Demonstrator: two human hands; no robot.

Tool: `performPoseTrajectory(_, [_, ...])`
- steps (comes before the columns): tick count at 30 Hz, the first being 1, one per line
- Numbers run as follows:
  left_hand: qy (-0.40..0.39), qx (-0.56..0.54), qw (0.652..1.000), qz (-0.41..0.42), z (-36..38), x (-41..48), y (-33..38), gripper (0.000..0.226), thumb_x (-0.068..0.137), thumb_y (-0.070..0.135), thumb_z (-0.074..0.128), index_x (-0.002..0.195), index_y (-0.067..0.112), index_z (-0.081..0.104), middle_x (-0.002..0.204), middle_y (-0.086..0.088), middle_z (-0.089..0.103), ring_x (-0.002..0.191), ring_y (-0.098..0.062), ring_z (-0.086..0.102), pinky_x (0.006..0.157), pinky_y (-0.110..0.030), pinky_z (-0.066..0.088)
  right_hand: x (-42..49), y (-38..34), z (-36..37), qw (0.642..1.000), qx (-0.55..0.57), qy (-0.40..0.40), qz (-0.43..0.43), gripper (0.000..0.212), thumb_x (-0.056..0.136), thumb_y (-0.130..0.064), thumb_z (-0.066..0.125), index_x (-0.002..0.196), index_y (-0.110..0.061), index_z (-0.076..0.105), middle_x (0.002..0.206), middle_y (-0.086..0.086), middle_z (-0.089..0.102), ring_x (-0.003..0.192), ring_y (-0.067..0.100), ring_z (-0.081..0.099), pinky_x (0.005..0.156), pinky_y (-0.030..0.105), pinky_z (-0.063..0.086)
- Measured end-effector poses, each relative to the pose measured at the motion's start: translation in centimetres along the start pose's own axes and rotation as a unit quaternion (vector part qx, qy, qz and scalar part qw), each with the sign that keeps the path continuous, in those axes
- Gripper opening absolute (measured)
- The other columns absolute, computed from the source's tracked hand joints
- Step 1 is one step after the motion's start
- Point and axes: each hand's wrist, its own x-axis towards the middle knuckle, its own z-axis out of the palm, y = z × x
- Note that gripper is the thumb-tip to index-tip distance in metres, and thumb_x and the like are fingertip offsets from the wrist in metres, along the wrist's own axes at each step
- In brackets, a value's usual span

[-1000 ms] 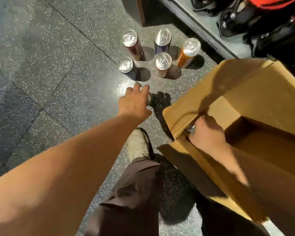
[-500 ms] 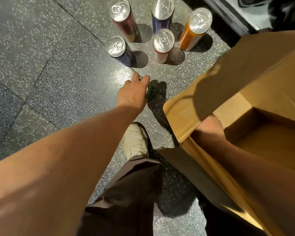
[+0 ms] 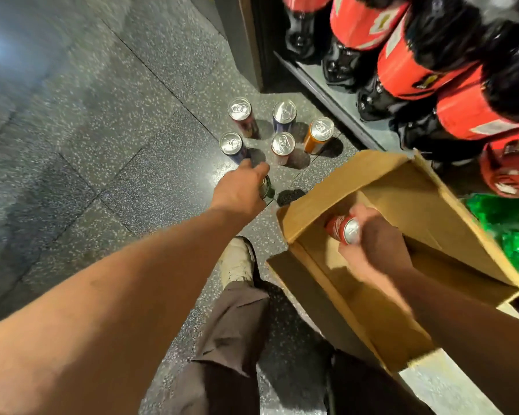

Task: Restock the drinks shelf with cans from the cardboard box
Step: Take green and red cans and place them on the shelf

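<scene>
Left hand [image 3: 240, 190] grip wraps a dark can [image 3: 265, 187], setting it beside five upright cans [image 3: 282, 145] staged on floor; right hand [image 3: 372, 241] grip pinches red cola can [image 3: 342, 229] inside cardboard box [image 3: 402, 181], probably for unloading.

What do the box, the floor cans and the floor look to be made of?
Box: plain brown cardboard, matte, with creased flaps.
Cans: metal, likely aluminium; bright silver tops with pull tabs, glossy coloured sides.
Floor: dark speckled stone or terrazzo-like tile, polished, judging by the glare and the joint lines.
</scene>
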Motion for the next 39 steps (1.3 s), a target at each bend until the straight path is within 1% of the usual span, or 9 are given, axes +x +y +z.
performPoseTrajectory(7, [0.046,-0.024,0.998,-0.02,-7.5,-6.8,3.5,0.044,0.083,0.019,0.065,0.125,0.021,0.052,0.12,-0.014,0.049,0.099,-0.041,0.059,0.08,-0.043,0.049,-5.6,-3.6,-8.4,0.996,-0.066,0.052,-0.013,0.049,0.075,-0.004,0.069,0.121,-0.008,0.053,0.122,0.013,0.048,0.108,0.029,0.051,0.082,0.031,0.034])
performPoseTrajectory(11, [0.078,-0.025,0.997,-0.013,-11.7,-10.1,5.4,0.042,0.081,0.025,0.066,0.12,0.023,0.053,0.119,-0.012,0.05,0.096,-0.039,0.06,0.071,-0.038,0.045,-9.7,-4.9,-14.2,0.99,-0.095,0.079,-0.065,0.049,0.077,-0.016,0.07,0.122,-0.014,0.05,0.118,0.008,0.054,0.107,0.029,0.056,0.088,0.037,0.045])
performPoseTrajectory(14, [0.098,-0.034,0.995,0.012,-15.3,-12.2,6.6,0.053,0.074,0.028,0.072,0.121,0.022,0.05,0.108,-0.007,0.054,0.093,-0.034,0.06,0.065,-0.032,0.038,-12.1,-6.3,-17.5,0.986,-0.057,0.143,-0.059,0.052,0.071,-0.02,0.073,0.115,-0.016,0.045,0.105,0.008,0.061,0.096,0.036,0.061,0.08,0.041,0.049])
performPoseTrajectory(19, [0.128,-0.06,0.99,0.029,-22.1,-15.6,8.6,0.051,0.063,0.028,0.078,0.094,0.017,0.04,0.083,0.0,0.049,0.074,-0.028,0.054,0.059,-0.035,0.041,-15.7,-9.3,-22.4,0.976,-0.011,0.207,-0.059,0.053,0.064,-0.037,0.076,0.101,-0.022,0.041,0.091,0.002,0.06,0.079,0.031,0.057,0.065,0.037,0.044])
performPoseTrajectory(23, [0.149,-0.063,0.982,0.096,-28.2,-18.0,9.8,0.046,0.066,0.022,0.074,0.091,0.023,0.035,0.086,-0.002,0.05,0.078,-0.029,0.056,0.06,-0.035,0.041,-18.7,-12.3,-26.8,0.963,0.008,0.262,-0.067,0.061,0.058,-0.036,0.08,0.104,-0.026,0.041,0.089,-0.004,0.049,0.075,0.023,0.044,0.06,0.033,0.032])
performPoseTrajectory(27, [0.181,-0.098,0.968,0.142,-34.9,-20.7,10.9,0.042,0.065,0.021,0.072,0.098,0.02,0.046,0.097,-0.004,0.064,0.08,-0.028,0.06,0.067,-0.04,0.054,-22.3,-15.0,-32.2,0.945,0.065,0.314,-0.069,0.063,0.056,-0.032,0.082,0.107,-0.027,0.046,0.092,-0.004,0.051,0.077,0.022,0.047,0.052,0.02,0.026])
performPoseTrajectory(33, [0.251,-0.14,0.938,0.196,-44.6,-26.2,13.3,0.051,0.062,0.023,0.074,0.108,0.027,0.051,0.067,0.014,0.049,0.069,-0.017,0.056,0.053,-0.026,0.04,-29.0,-18.6,-40.4,0.916,0.14,0.368,-0.075,0.06,0.054,-0.033,0.081,0.101,-0.035,0.046,0.076,-0.009,0.058,0.062,0.007,0.054,0.051,0.025,0.04])
performPoseTrajectory(35, [0.261,-0.162,0.931,0.198,-47.2,-28.0,14.2,0.055,0.06,0.03,0.075,0.108,0.033,0.049,0.067,0.015,0.049,0.064,-0.013,0.053,0.05,-0.023,0.035,-31.2,-19.7,-42.9,0.902,0.168,0.392,-0.068,0.063,0.053,-0.035,0.081,0.103,-0.036,0.043,0.074,-0.007,0.06,0.061,0.011,0.057,0.051,0.028,0.042])
performPoseTrajectory(39, [0.282,-0.232,0.909,0.203,-51.7,-31.2,16.1,0.066,0.05,0.048,0.077,0.103,0.039,0.037,0.075,0.016,0.051,0.066,-0.008,0.052,0.055,-0.027,0.036,-35.4,-21.7,-47.4,0.867,0.225,0.44,-0.07,0.074,0.045,-0.043,0.082,0.103,-0.035,0.036,0.084,-0.003,0.057,0.079,0.027,0.06,0.07,0.037,0.049])
